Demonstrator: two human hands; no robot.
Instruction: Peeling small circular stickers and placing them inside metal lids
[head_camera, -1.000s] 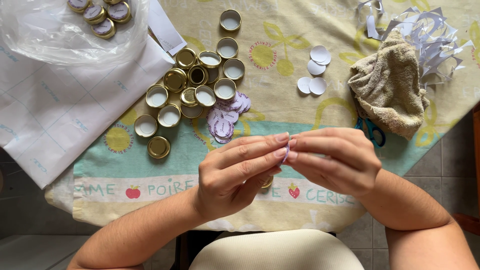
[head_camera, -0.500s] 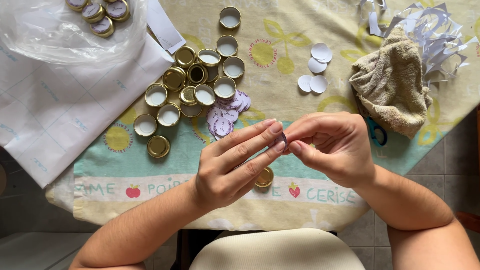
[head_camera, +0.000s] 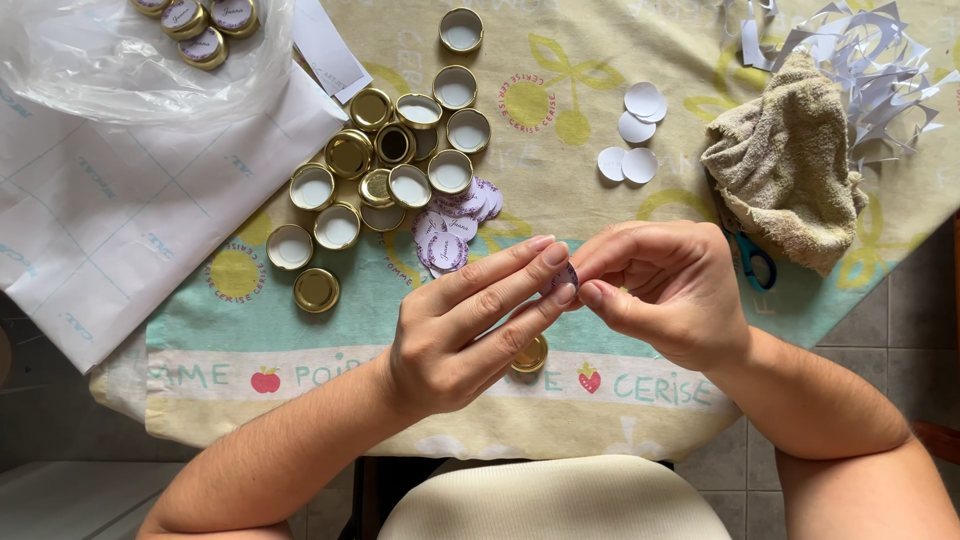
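Observation:
My left hand (head_camera: 465, 325) and my right hand (head_camera: 660, 285) meet above the table, both pinching one small round purple-and-white sticker (head_camera: 567, 277) between their fingertips. Under my left fingers a gold jar lid (head_camera: 530, 353) lies on the fruit-print tablecloth (head_camera: 330, 375). Beyond the hands a pile of round purple stickers (head_camera: 452, 232) lies beside a cluster of several gold lids (head_camera: 385, 170), most turned with their white insides up.
A clear plastic bag (head_camera: 110, 60) holds several labelled lids at top left, on a white gridded sheet (head_camera: 120, 220). White paper discs (head_camera: 630, 135) lie mid-table. A beige towel (head_camera: 785, 175) covers blue-handled scissors (head_camera: 752, 262); paper offcuts (head_camera: 870, 60) lie behind it.
Both hands rose slightly toward the sticker pile. My right fingers curled under and my left fingers straightened on the sticker. The gold lid below my left hand came into fuller view.

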